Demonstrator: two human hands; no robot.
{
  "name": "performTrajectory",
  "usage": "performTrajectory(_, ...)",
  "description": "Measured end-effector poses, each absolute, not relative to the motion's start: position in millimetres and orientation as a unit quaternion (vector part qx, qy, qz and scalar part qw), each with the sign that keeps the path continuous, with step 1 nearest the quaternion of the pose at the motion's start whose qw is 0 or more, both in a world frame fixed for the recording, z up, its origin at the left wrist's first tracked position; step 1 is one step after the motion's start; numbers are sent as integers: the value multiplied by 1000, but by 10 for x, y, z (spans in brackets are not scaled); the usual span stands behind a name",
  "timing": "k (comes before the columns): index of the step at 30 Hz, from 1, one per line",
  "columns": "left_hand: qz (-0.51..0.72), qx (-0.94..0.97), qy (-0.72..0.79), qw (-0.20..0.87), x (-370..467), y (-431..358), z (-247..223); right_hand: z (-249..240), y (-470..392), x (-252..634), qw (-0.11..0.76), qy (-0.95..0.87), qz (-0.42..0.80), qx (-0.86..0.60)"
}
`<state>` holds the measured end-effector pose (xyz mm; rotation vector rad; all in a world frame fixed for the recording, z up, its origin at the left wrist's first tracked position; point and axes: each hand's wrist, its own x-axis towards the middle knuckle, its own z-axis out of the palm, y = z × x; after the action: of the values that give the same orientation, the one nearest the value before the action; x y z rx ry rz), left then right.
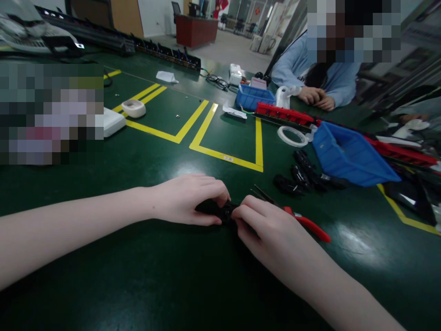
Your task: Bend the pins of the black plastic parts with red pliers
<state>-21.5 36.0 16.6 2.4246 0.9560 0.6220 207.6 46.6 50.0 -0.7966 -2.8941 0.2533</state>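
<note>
Between my hands, low over the green tabletop [144, 285], is a small black part [225, 213]; its exact kind is hard to make out. My left hand [193, 198] curls round its left side, with thumb and fingers closed on it. From the right, the fingertips of my right hand [260, 223] pinch its other end. Just beyond my right hand lies a pair of pliers with red handles [312, 227], its thin metal jaws pointing up and left. Several glossy black parts [303, 172] lie in a heap farther right.
A blue bin [354, 154] tilts beside the heap, near a roll of white tape [292, 136]. Behind stand another blue bin [253, 96] and a long red strip [285, 113]. Yellow tape [227, 158] marks the table. Across it sits a person in a light blue sleeve [344, 87].
</note>
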Motion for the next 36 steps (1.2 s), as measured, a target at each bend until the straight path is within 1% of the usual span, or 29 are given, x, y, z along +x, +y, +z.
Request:
performTrajectory(6, 222, 887, 342, 218, -213, 358, 160, 494, 443, 2045, 57, -956, 81, -277)
performTrajectory(13, 224, 891, 336, 207, -213, 361, 148, 473, 431, 2030, 70, -954, 73, -283)
performTrajectory(16, 223, 893, 334, 203, -214, 363, 142, 446, 381, 2005, 78, -956, 32, -279)
performTrajectory(19, 222, 894, 334, 198, -209, 361, 142, 417, 315, 1979, 82, -962, -44, -258)
performTrajectory(22, 219, 897, 332, 192, -202, 357, 148, 393, 267, 1963, 71, -961, -109, -244)
performTrajectory(24, 218, 897, 334, 190, -199, 355, 153, 382, 255, 1962, 59, -960, -131, -239)
performTrajectory(27, 218, 897, 335, 188, -200, 353, 157, 372, 260, 1972, 60, -960, -133, -238)
performTrajectory(36, 220, 900, 329, 184, -193, 352, 159, 378, 274, 2008, 78, -967, -72, -233)
